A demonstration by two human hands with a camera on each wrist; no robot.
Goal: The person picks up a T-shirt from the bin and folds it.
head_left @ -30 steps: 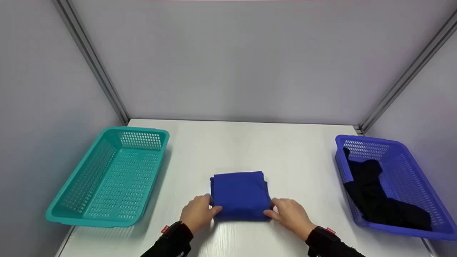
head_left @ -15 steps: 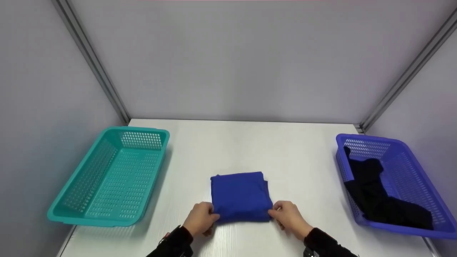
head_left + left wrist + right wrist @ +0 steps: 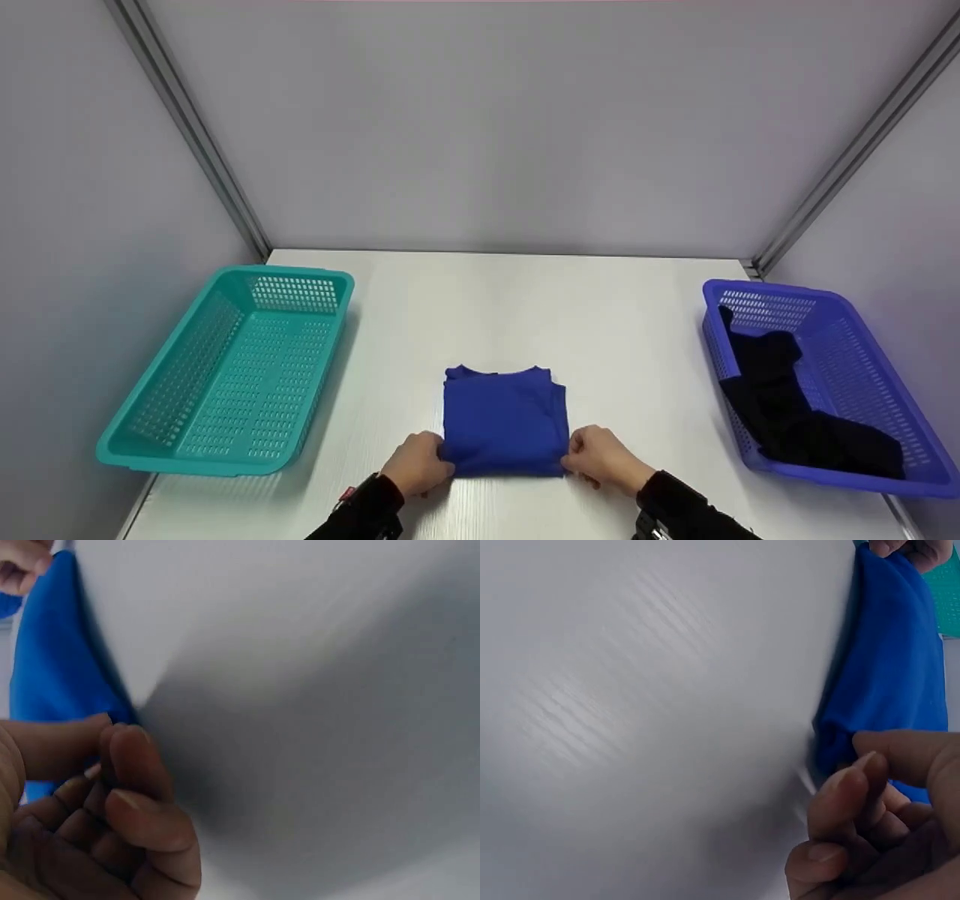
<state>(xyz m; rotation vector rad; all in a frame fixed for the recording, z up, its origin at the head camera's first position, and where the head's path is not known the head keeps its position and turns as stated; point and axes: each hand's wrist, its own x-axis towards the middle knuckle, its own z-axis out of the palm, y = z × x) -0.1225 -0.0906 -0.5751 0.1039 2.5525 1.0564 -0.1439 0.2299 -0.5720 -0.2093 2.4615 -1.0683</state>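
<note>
A blue folded garment (image 3: 506,427) lies flat on the white table, roughly square, its far edge uneven with small raised corners. My left hand (image 3: 418,463) pinches its near left corner between thumb and fingers. At the near right corner, my right hand (image 3: 604,456) pinches the cloth the same way. In the left wrist view the thumb and curled fingers (image 3: 139,765) meet at the end of the garment's near edge. The right wrist view shows the fingers (image 3: 838,799) gathered at the opposite corner. Whether the garment is a shirt or something else cannot be told.
To the left stands a teal perforated basket (image 3: 279,469) with nothing visible in it. On the right is a purple perforated basket (image 3: 829,300) holding black cloth (image 3: 810,427). Grey panels (image 3: 495,135) enclose the table (image 3: 525,315) at the back and sides.
Both hands have shifted slightly toward me, drawing the garment's near edge with them. Its far edge has gone from fairly straight to wavy. The baskets stay put.
</note>
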